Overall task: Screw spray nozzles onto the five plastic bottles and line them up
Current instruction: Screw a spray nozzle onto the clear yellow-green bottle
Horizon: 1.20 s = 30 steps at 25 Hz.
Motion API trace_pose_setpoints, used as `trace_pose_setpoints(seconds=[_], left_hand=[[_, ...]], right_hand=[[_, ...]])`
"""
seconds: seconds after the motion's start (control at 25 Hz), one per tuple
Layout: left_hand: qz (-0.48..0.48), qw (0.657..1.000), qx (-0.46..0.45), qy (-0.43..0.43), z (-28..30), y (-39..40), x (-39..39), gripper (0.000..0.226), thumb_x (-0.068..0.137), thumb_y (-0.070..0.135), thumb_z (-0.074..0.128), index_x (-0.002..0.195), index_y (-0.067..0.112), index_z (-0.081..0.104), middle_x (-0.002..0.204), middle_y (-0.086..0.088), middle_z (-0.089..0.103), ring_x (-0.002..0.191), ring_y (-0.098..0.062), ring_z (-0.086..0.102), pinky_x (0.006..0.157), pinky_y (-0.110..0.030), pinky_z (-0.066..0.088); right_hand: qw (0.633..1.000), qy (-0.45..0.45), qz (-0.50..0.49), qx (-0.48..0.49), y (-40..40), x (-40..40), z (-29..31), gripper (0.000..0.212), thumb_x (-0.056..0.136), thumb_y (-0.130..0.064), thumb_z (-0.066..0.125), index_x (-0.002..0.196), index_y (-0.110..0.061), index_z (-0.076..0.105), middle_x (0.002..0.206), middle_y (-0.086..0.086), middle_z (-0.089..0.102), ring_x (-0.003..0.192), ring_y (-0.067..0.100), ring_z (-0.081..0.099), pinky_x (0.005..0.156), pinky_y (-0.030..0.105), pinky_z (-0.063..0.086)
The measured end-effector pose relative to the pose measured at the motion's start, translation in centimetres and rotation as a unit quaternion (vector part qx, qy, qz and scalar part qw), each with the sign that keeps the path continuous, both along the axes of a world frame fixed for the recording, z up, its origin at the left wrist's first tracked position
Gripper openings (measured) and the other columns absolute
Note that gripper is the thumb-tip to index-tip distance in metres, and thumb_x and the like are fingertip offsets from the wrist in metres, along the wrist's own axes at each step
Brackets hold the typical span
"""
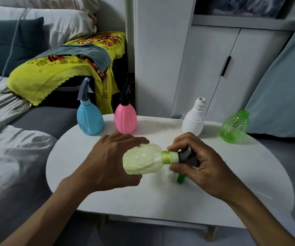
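While held sideways above the white oval counter [161, 196], pale yellow-green crinkled plastic bottle [142, 160], neck pointing right so the thread meets the nozzle head-on. Left hand [107, 162] wrapped around the bottle's body from behind, fingers over the top and thumb beneath, probably to brace it against twisting. Right hand [201, 166] closed on the dark grey spray nozzle with its pale green collar [180, 158], thumb and forefinger pinching the collar where it sits over the bottle's neck: a grip suited to turning. Thread apparently engaged, though how far down cannot be told.

At the counter's far edge, already capped and upright, side by side: light blue ribbed plastic bottle with grey trigger [89, 119] and pink ribbed plastic bottle with black trigger [125, 119], seemingly the start of the row. Further right, well apart from those, white plastic bottle with bare threaded neck [193, 120] and translucent green ridged plastic bottle [234, 127], both without nozzles. Beneath the right hand, partly hidden, a green piece of plastic [180, 179], perhaps part of another nozzle kept within reach.

Judged so: third bottle in hand, two left to fit.
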<state>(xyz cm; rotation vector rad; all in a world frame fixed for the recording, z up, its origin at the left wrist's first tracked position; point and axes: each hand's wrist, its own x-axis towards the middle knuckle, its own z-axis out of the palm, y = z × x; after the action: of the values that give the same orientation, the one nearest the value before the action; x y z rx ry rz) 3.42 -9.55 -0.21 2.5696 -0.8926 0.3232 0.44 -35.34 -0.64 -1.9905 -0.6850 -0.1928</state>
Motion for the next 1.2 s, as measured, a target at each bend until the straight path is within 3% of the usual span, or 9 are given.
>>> trace_pose_setpoints(seconds=[0.12,0.32,0.48,0.56,0.68,0.76,1.0,1.2], left_hand=[[0.002,1.000,-0.016,0.024,0.2,-0.1,-0.2,0.078,0.056,0.060,0.076,0.127,0.033,0.059,0.110,0.012,0.070,0.089,-0.004,0.054,0.078,-0.024,0.044],[0.023,0.998,0.038,-0.035,-0.1,-0.5,-0.6,0.079,0.054,0.057,0.080,0.125,0.027,0.062,0.107,0.007,0.072,0.090,-0.017,0.064,0.078,-0.031,0.044],[0.053,0.994,0.050,-0.078,-0.1,-1.1,-0.8,0.080,0.052,0.050,0.087,0.124,0.022,0.064,0.110,0.001,0.073,0.096,-0.026,0.066,0.080,-0.035,0.044],[0.076,0.991,0.051,-0.094,0.1,-1.5,-1.1,0.079,0.054,0.050,0.082,0.125,0.021,0.064,0.112,-0.001,0.072,0.099,-0.030,0.065,0.082,-0.041,0.047],[0.099,0.986,0.071,-0.113,0.2,-2.0,-1.5,0.077,0.056,0.050,0.076,0.126,0.020,0.063,0.115,-0.003,0.070,0.101,-0.032,0.063,0.084,-0.046,0.048],[0.110,0.983,0.086,-0.121,0.1,-2.2,-1.7,0.077,0.056,0.048,0.077,0.126,0.020,0.063,0.115,-0.004,0.070,0.101,-0.033,0.062,0.084,-0.047,0.048],[0.133,0.975,0.095,-0.150,0.4,-2.3,-1.6,0.077,0.053,0.040,0.085,0.123,0.016,0.065,0.113,-0.009,0.070,0.100,-0.038,0.063,0.083,-0.048,0.047],[0.118,0.971,0.098,-0.185,0.3,-2.5,-1.6,0.075,0.053,0.039,0.084,0.123,0.016,0.065,0.114,-0.011,0.070,0.100,-0.038,0.063,0.083,-0.049,0.047]], right_hand=[[0.998,-0.044,-0.019,-0.034,0.0,-0.2,0.3,0.027,0.083,-0.019,0.073,0.108,-0.022,0.063,0.107,-0.011,0.054,0.099,0.021,0.061,0.080,0.039,0.054],[0.992,-0.077,-0.033,-0.089,0.2,-0.1,-0.2,0.026,0.083,-0.025,0.071,0.107,-0.023,0.063,0.108,-0.016,0.053,0.096,0.020,0.061,0.078,0.047,0.052],[0.997,-0.056,-0.058,-0.021,0.1,0.0,-0.2,0.029,0.081,-0.025,0.074,0.106,-0.030,0.061,0.100,-0.016,0.059,0.091,0.016,0.064,0.076,0.039,0.057],[0.996,-0.031,-0.081,0.017,0.0,0.1,-0.3,0.027,0.082,-0.034,0.073,0.105,-0.033,0.059,0.094,-0.018,0.062,0.085,0.013,0.066,0.075,0.033,0.058],[0.994,-0.026,-0.107,0.020,0.3,0.3,-0.4,0.027,0.085,-0.053,0.063,0.105,-0.037,0.057,0.089,-0.019,0.060,0.076,0.005,0.063,0.067,0.015,0.051],[0.993,-0.022,-0.111,0.015,0.4,0.3,-0.5,0.027,0.087,-0.055,0.059,0.104,-0.034,0.057,0.088,-0.016,0.059,0.074,0.003,0.062,0.063,0.009,0.047],[0.997,-0.006,-0.078,-0.004,0.1,0.4,-0.9,0.032,0.082,-0.026,0.073,0.107,-0.035,0.054,0.092,-0.021,0.060,0.082,0.013,0.065,0.075,0.027,0.057],[0.996,0.006,-0.084,0.021,0.1,0.2,-0.4,0.034,0.086,-0.052,0.061,0.118,-0.049,0.050,0.090,-0.014,0.059,0.071,0.006,0.063,0.064,0.016,0.051]])
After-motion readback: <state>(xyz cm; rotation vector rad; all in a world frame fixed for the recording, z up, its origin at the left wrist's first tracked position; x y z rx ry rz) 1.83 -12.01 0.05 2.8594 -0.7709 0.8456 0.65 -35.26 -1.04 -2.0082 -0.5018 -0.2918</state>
